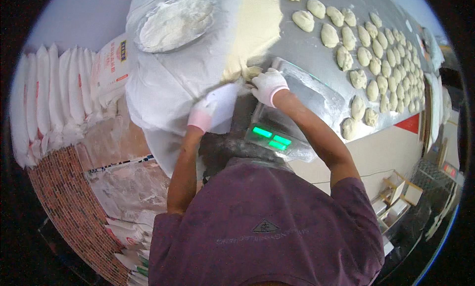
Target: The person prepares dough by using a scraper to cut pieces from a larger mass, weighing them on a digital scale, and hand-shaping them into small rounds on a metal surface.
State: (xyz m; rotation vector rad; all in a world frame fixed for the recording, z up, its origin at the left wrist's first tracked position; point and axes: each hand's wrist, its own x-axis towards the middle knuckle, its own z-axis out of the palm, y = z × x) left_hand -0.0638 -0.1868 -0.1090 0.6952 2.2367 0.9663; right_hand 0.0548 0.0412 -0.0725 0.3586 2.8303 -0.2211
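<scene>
My left hand (202,114), in a white glove with a pink cuff, grips a flat white dough scraper (225,104). The scraper stands at the near edge of a large pale dough mass (253,31). Beside it my gloved right hand (270,86) has its fingers closed on the small end of dough (251,73) at the bottom of that mass; the fingertips are partly hidden. Under my right hand and forearm sits a digital scale (316,94) with a floury metal top and lit green displays.
Many dough pieces (358,79) lie in rows on the grey table at right. A heap of flour (175,24) sits at upper left on a white cloth-like cover (166,83). White sacks (62,88) stand along the left. Wooden frames (400,191) are at lower right.
</scene>
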